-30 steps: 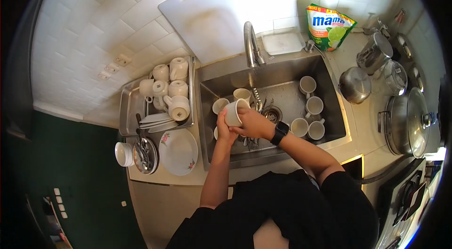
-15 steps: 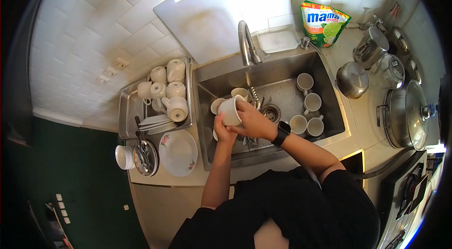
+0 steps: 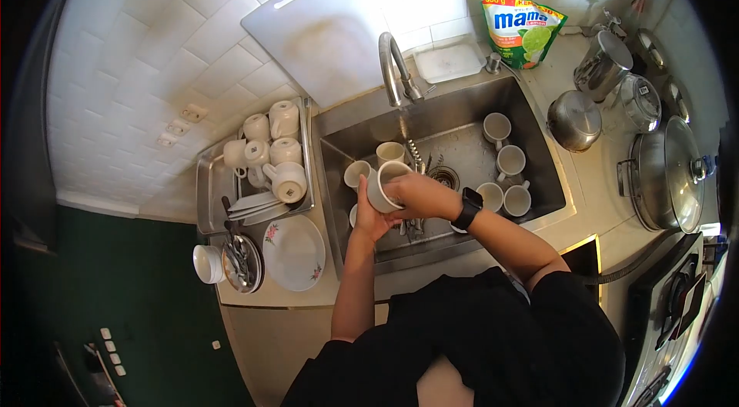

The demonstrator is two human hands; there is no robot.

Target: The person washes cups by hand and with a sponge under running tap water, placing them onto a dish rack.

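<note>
Over the left part of the sink, my left hand (image 3: 371, 220) is wrapped round a white cup (image 3: 380, 190), its mouth tilted up toward the right. The fingers of my right hand (image 3: 426, 198) reach into the mouth of this cup; their tips are hidden inside it. A black watch sits on my right wrist. Just behind the held cup, two more light cups (image 3: 390, 152) stand in the sink (image 3: 454, 247). Several white mugs (image 3: 510, 161) stand along the sink's right side. Cutlery lies near the drain (image 3: 444, 176), partly covered by my right hand.
The faucet (image 3: 389, 68) arches over the sink. Upturned mugs (image 3: 286, 149) and saucers fill a metal rack (image 3: 209, 195) on the left, with a floral plate (image 3: 294, 253) in front. A green detergent pouch (image 3: 523, 30), metal pots (image 3: 576, 122) and a lidded pot (image 3: 666, 176) stand behind and right.
The held cup has turned so its mouth faces up and right. My right hand has moved from the cup's outside and rim to inside its mouth. The view has shifted slightly.
</note>
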